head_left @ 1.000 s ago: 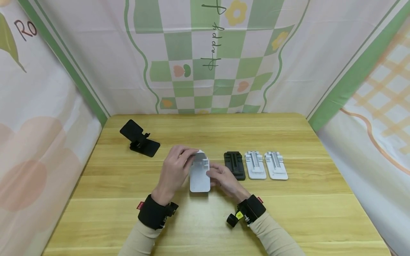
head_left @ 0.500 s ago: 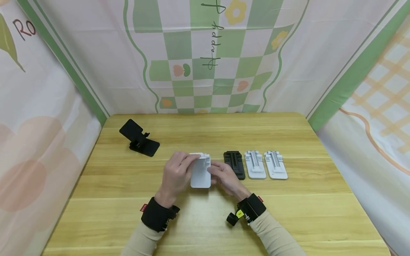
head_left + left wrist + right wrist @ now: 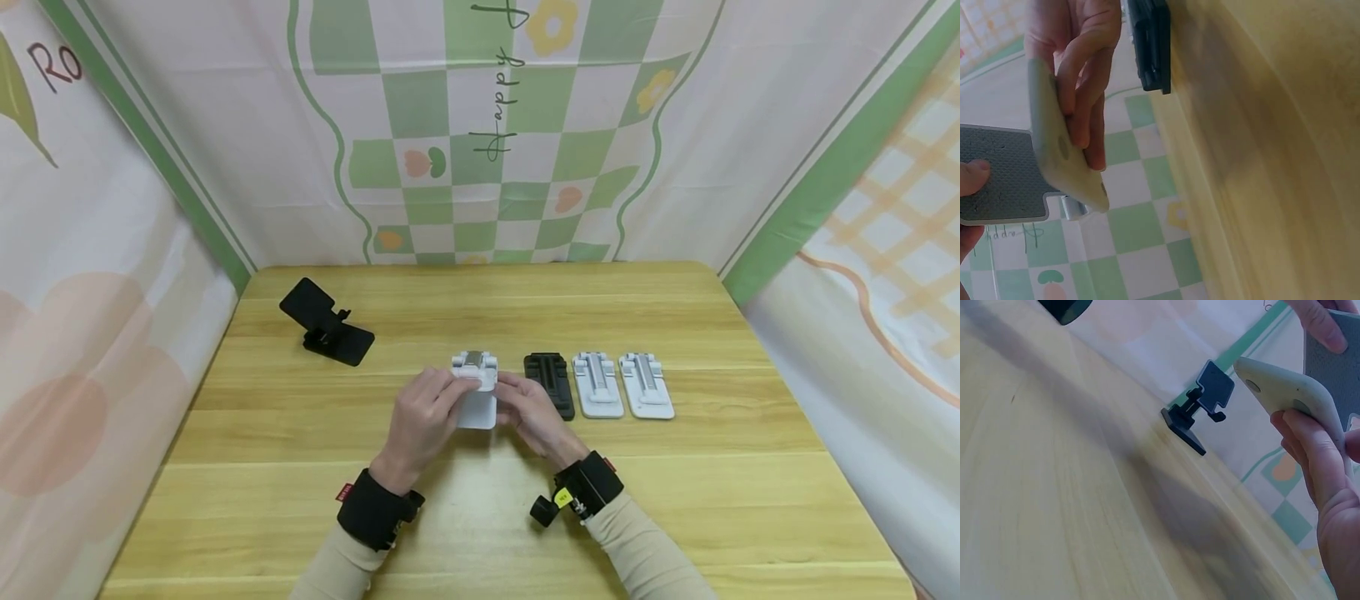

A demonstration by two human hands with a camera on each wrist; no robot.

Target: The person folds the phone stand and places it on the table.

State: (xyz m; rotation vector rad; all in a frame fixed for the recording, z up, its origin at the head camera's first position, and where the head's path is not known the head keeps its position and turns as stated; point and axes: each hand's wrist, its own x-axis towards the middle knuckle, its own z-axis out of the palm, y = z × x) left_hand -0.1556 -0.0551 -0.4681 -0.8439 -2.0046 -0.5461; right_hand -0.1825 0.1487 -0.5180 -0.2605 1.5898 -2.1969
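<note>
A white folding phone stand is up off the table between both hands. My left hand pinches its hinged upper plate, thumb on the textured grey pad in the left wrist view. My right hand grips the base by its right side; in the right wrist view the fingers lie against its underside. The plate is tipped down toward the person, overlapping the upper part of the base, and a metal-coloured arm shows at the hinge end.
Right of the hands, a folded black phone stand and two folded white ones lie in a row. An unfolded black stand stands at the back left of the wooden table. Patterned cloth hangs behind.
My left hand has swung the upper plate down toward the person, so its back and the metal arm now face up. The stand has shifted slightly away and right.
</note>
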